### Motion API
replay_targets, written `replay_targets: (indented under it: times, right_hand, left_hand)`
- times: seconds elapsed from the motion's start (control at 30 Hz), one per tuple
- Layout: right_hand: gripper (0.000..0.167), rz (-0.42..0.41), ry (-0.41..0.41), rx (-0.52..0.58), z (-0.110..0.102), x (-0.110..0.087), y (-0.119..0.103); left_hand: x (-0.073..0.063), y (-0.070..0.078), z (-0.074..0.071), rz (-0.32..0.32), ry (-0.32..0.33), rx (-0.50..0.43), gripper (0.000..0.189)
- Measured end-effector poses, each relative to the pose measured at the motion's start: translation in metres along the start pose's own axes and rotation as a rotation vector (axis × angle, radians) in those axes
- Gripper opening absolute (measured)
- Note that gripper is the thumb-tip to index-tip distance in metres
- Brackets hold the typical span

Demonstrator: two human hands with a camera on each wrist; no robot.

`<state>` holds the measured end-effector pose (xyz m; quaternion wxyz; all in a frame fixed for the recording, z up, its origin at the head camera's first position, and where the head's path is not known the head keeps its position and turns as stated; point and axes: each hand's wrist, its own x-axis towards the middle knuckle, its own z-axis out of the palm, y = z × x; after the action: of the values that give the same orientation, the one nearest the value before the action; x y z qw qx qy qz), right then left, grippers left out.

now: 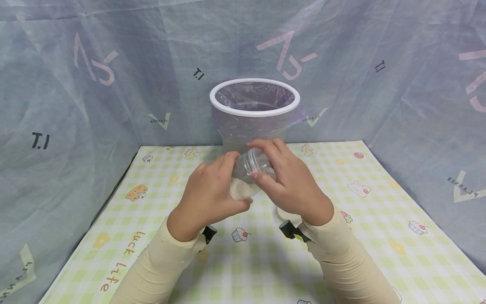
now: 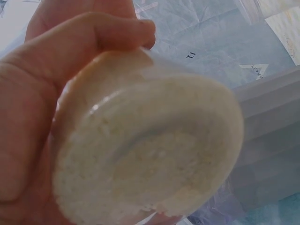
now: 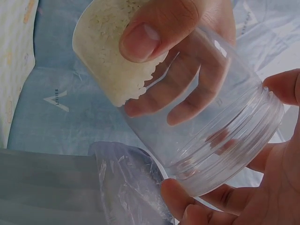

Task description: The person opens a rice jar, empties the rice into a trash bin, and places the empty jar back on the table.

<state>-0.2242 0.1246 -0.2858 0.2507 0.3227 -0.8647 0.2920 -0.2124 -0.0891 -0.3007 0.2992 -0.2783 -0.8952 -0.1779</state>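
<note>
A clear plastic jar [image 1: 244,166], part filled with white rice [image 1: 240,190], is held tilted above the table between both hands. My left hand [image 1: 210,190] grips its lower body, thumb on one side and fingers round the other. At the clear threaded neck end [image 3: 225,145], my right hand [image 1: 292,181] holds the rim between thumb and fingers. The jar's round base [image 2: 173,159] faces the left wrist camera, with rice lying against it. In the right wrist view the rice [image 3: 112,61] stays heaped toward the base, away from the neck.
Behind the hands stands a bin with a white ring rim [image 1: 255,113] and a clear bag liner [image 1: 258,124]. A whitish round thing [image 1: 286,216] lies partly hidden under my right wrist. The checked tablecloth [image 1: 171,261] covers the table; printed cloth [image 1: 171,63] hangs around it.
</note>
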Motion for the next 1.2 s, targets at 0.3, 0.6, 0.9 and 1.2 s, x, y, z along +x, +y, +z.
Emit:
replay_targets:
  times: [0.3,0.6,0.9,1.2]
  right_hand:
    - [0.056,-0.004,-0.006,-0.003,-0.0012,0.0001,0.0001]
    - [0.059,-0.018,-0.022,-0.003,-0.0021,0.0001,0.0013]
    - [0.063,-0.019,-0.02,0.021,-0.0019,-0.0001,0.0016]
    - [0.065,0.037,-0.015,0.039,-0.0012,0.0013,-0.0011]
  left_hand:
    - [0.0002,-0.0015,0.001,0.004,0.005,0.003,0.078]
    - [0.0005,-0.002,0.0014,0.012,0.009,0.014,0.079]
    - [-0.0005,-0.0023,0.0011,0.013,0.019,0.009,0.077]
    - [-0.0004,0.0008,0.0024,0.012,0.011,0.052,0.077]
